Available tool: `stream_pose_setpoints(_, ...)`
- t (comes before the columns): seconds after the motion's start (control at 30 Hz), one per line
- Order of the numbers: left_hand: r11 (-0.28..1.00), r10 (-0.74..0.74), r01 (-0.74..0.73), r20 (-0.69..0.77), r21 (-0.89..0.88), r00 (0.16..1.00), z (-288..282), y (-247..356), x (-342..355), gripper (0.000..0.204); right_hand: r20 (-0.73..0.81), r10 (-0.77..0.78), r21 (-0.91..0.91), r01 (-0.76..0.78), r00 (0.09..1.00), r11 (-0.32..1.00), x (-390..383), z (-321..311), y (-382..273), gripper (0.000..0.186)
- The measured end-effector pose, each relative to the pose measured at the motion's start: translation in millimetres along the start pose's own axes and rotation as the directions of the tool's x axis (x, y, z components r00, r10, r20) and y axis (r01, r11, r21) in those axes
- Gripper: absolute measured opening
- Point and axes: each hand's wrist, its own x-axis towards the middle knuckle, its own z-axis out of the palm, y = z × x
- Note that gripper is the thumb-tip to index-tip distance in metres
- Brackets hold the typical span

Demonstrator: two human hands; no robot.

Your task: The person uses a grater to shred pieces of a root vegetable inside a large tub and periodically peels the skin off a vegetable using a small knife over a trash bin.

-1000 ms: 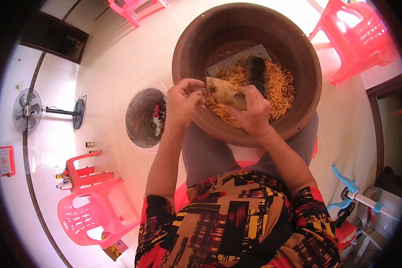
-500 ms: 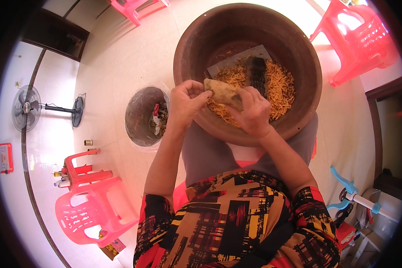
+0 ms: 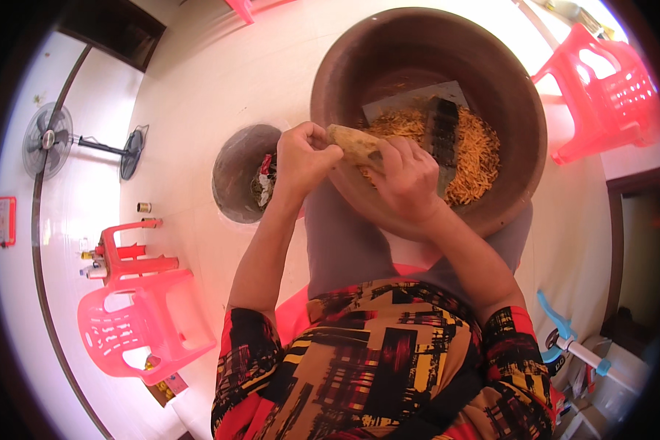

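Knees [image 3: 337, 220], grey-clad: below the near rim of the basin.
Right hand [image 3: 412, 180]: fingers wrapped on the root's right end, gripping it.
Left hand [image 3: 304, 161]: fingers curled, thumb at the root's left end; whether it pinches the root or only loose bits, cannot tell.
Root [image 3: 356, 145]: brownish, tapered, above the basin's near-left side. Likely risk: a slip if the right hand's hold slackens, with a drop into the basin or over its rim; scraps rubbed off there could land among the shreds.
Basin [image 3: 336, 88]: brown, round, deep.
Shreds [image 3: 482, 158]: orange, heaped inside.
Black block [image 3: 441, 128]: among the shreds, by a grey board [image 3: 403, 99].
Bin [image 3: 227, 172]: left of the basin, part-filled.
Chair [image 3: 614, 110]: pink, farther right.
Fan [image 3: 48, 139]: far left.
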Motion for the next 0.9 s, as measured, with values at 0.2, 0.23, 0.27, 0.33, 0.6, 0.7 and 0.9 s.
stream_pose_setpoints(0.2, 0.982, 0.073, -0.024, -0.254, 0.19, 0.965, -62, -50, 14, 0.008, 0.127, -0.089, 0.024, 0.087, 0.988, 0.996, 35, 68, -27, 0.022)
stream_pose_setpoints(0.23, 0.972, 0.113, -0.041, -0.308, 0.233, 0.945, -76, -70, 18, 0.007, 0.139, -0.105, 0.029, 0.102, 0.985, 0.994, 39, 82, -33, 0.022)
stream_pose_setpoints(0.27, 0.981, 0.093, -0.035, -0.306, 0.189, 0.947, -88, -79, 21, 0.004, 0.171, -0.098, 0.068, 0.088, 0.98, 0.994, 42, 93, -38, 0.026)
stream_pose_setpoints(0.33, 0.999, -0.004, 0.016, -0.302, 0.037, 0.953, -112, -99, 18, 0.004, 0.236, -0.088, 0.143, 0.055, 0.968, 0.988, 49, 112, -50, 0.033)
stream_pose_setpoints(0.6, 0.919, -0.19, 0.051, -0.325, -0.392, 0.926, -163, -142, -3, 0.016, 0.415, -0.09, 0.249, -0.019, 0.905, 0.968, 62, 160, -89, 0.038)
stream_pose_setpoints(0.7, 0.949, -0.162, 0.052, -0.34, -0.31, 0.926, -171, -148, -9, 0.021, 0.432, -0.116, 0.267, -0.004, 0.894, 0.964, 61, 174, -96, 0.04)
stream_pose_setpoints(0.9, 0.929, -0.193, 0.117, -0.192, -0.351, 0.962, -181, -154, -14, 0.024, 0.451, -0.131, 0.287, -0.004, 0.883, 0.958, 56, 193, -106, 0.044)
